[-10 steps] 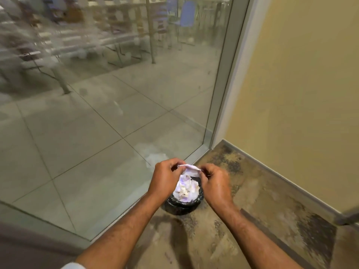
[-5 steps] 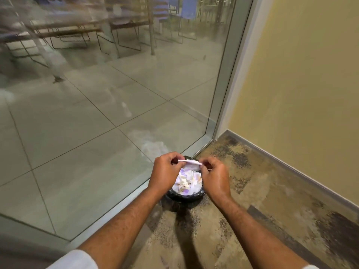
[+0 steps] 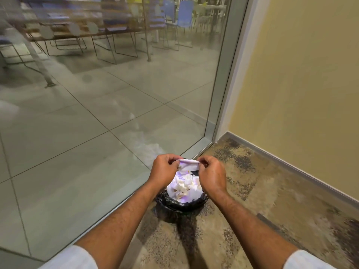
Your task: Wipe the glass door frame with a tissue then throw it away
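Holding the tissue [image 3: 188, 164] stretched between left hand [image 3: 164, 168] and right hand [image 3: 210, 173], fingers of both pinched closed on its ends, directly above the bin [image 3: 181, 203] of crumpled paper. Looks like disposal step or prepping to wipe; can't tell. Door frame [image 3: 223, 105] stands just beyond.

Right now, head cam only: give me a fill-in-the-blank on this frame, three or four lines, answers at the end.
1. The tissue is held by ____ hands, the left hand and the right hand.
2. The hands hold it directly above the ____.
3. The bin is lined with a ____ bag.
4. The bin stands on the carpet beside the ____ door.

Answers: both; bin; black; glass
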Tool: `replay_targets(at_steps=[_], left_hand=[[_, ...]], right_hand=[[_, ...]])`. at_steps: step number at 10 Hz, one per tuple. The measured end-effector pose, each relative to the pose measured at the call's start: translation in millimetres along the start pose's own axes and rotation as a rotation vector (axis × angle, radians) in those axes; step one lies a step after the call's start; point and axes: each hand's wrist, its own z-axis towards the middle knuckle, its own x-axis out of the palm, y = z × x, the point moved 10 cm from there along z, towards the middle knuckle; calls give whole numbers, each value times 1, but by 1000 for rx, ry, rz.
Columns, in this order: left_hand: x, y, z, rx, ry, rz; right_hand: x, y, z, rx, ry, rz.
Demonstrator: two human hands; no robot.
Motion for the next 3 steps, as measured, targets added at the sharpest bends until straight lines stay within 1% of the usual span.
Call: replay_targets(at_steps=[1, 2, 3], left_hand=[[3, 12, 11, -8, 1, -19], [16, 26, 21, 0, 78, 1], [33, 52, 21, -28, 214, 132]], right_hand=[[12, -8, 8, 8, -7, -8], [29, -14, 14, 10, 33, -2], [42, -33, 12, 71, 94, -28]])
